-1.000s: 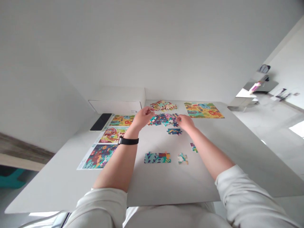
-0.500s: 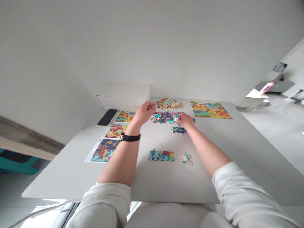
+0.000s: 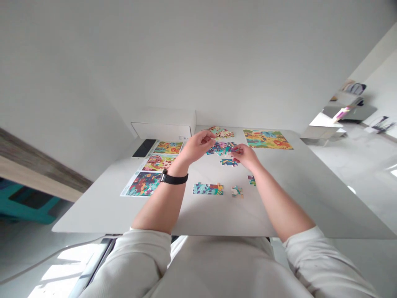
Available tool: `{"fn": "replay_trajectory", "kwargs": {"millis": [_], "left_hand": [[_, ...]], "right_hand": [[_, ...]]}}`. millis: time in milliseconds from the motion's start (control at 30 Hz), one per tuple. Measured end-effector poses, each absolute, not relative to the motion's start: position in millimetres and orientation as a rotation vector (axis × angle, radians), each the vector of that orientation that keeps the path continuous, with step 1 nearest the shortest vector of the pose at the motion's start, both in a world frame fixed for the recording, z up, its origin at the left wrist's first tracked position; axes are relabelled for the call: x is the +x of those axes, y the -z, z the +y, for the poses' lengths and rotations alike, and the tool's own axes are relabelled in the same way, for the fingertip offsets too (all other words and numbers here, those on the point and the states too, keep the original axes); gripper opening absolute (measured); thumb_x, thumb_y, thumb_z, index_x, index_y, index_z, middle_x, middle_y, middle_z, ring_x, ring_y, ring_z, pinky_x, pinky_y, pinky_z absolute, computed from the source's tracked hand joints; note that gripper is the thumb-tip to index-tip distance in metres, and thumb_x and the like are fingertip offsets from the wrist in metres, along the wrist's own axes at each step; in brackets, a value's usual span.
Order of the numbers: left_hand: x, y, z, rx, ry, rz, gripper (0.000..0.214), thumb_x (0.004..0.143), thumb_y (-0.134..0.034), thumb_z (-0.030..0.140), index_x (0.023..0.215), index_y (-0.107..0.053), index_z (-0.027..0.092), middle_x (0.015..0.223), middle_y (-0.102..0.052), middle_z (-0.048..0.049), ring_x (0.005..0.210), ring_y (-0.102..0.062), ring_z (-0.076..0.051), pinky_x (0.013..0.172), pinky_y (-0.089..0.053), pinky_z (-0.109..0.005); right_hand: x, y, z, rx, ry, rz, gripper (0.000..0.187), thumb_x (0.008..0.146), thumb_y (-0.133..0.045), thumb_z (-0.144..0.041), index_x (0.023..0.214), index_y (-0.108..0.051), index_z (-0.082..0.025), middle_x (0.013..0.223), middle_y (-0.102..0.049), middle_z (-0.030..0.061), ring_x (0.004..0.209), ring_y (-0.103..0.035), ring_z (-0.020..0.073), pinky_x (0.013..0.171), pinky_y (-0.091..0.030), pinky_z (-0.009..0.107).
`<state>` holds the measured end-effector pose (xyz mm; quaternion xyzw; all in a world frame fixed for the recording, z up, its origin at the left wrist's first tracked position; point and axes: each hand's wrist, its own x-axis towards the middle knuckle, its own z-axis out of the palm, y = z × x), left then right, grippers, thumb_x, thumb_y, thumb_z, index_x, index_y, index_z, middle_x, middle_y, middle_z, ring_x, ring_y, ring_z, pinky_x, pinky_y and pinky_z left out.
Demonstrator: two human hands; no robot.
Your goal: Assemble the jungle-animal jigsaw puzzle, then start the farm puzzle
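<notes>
My left hand (image 3: 197,147), with a black watch on its wrist, hovers over the left edge of a pile of dark loose puzzle pieces (image 3: 221,148), fingers curled in a pinch; what it holds is too small to make out. My right hand (image 3: 245,156) pinches a small puzzle piece at the pile's right side. A small joined bit (image 3: 228,162) lies just below the hands. Nearer to me lie a joined strip of pieces (image 3: 207,189), a single pale piece (image 3: 237,191) and another small piece (image 3: 251,180).
A second pile of lighter pieces (image 3: 221,132) and a finished yellow puzzle (image 3: 266,139) lie at the table's far side. A sheet of reference pictures (image 3: 151,167), a black phone (image 3: 144,147) and a white box (image 3: 164,124) are at the left of the white table (image 3: 294,194).
Both hands have drawn closer together over the dark pile. My right hand now pinches a piece lifted from it. The view has shifted slightly.
</notes>
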<state>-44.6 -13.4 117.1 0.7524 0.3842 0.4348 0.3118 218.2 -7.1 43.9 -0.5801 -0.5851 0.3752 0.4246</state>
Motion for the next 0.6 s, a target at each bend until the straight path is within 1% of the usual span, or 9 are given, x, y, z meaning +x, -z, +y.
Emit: {"fn": "replay_trajectory", "kwargs": {"millis": [100,200,300,400,500,600], "left_hand": [[-34.1,-101.8,-36.1,2.013,-1.077,1.037,0.029,0.092,-0.065,0.045,0.105,-0.071,0.019,0.090,-0.071,-0.0045,0.080,-0.060,-0.016,0.074,-0.047,-0.028],[-26.8,-78.4,-53.2,2.012,-1.013,1.129,0.031,0.091,-0.066,0.048,0.102,-0.072,0.020,0.091,-0.071,-0.0051,0.083,-0.061,-0.018,0.076,-0.048,-0.029],[-23.2,-53.7,-62.1,1.948,-0.969,1.149,0.037,0.091,-0.065,0.055,0.102,-0.071,0.020,0.092,-0.072,-0.0056,0.079,-0.061,-0.018,0.072,-0.049,-0.029],[-21.4,-35.4,-64.1,1.834,-0.937,1.152,0.043,0.089,-0.064,0.062,0.099,-0.069,0.019,0.087,-0.072,-0.0058,0.071,-0.060,-0.016,0.067,-0.048,-0.028],[-20.4,-28.3,-64.7,1.864,-0.900,1.167,0.039,0.088,-0.066,0.057,0.094,-0.072,0.020,0.086,-0.074,-0.0063,0.071,-0.061,-0.016,0.067,-0.048,-0.028],[-20.2,-29.7,-67.5,1.943,-0.864,1.173,0.031,0.087,-0.068,0.049,0.092,-0.075,0.020,0.083,-0.076,-0.0050,0.073,-0.062,-0.017,0.069,-0.047,-0.028]], "right_hand": [[218.1,-46.4,-30.3,-1.348,-0.976,-1.523,0.027,0.083,-0.080,-0.041,0.097,-0.067,-0.023,0.078,-0.074,0.0003,0.061,-0.068,0.0161,0.059,-0.055,0.027],[219.1,-42.8,-47.5,-1.251,-0.950,-1.636,0.031,0.087,-0.073,-0.048,0.104,-0.073,-0.022,0.082,-0.075,0.0022,0.066,-0.068,0.0170,0.065,-0.055,0.029],[218.9,-31.0,-58.1,-1.229,-0.915,-1.686,0.038,0.089,-0.068,-0.053,0.110,-0.076,-0.022,0.081,-0.074,0.0019,0.070,-0.066,0.0177,0.069,-0.054,0.030],[216.3,-17.5,-63.3,-1.236,-0.932,-1.711,0.040,0.087,-0.069,-0.054,0.110,-0.075,-0.022,0.081,-0.074,0.0013,0.073,-0.067,0.0172,0.074,-0.053,0.030],[212.2,-11.1,-65.7,-1.227,-0.969,-1.705,0.042,0.084,-0.073,-0.054,0.110,-0.072,-0.022,0.084,-0.074,0.0012,0.075,-0.067,0.0172,0.076,-0.052,0.030],[208.5,-11.6,-67.9,-1.219,-0.937,-1.685,0.038,0.083,-0.073,-0.055,0.103,-0.070,-0.022,0.086,-0.075,0.0020,0.076,-0.067,0.0174,0.075,-0.051,0.029]]}}
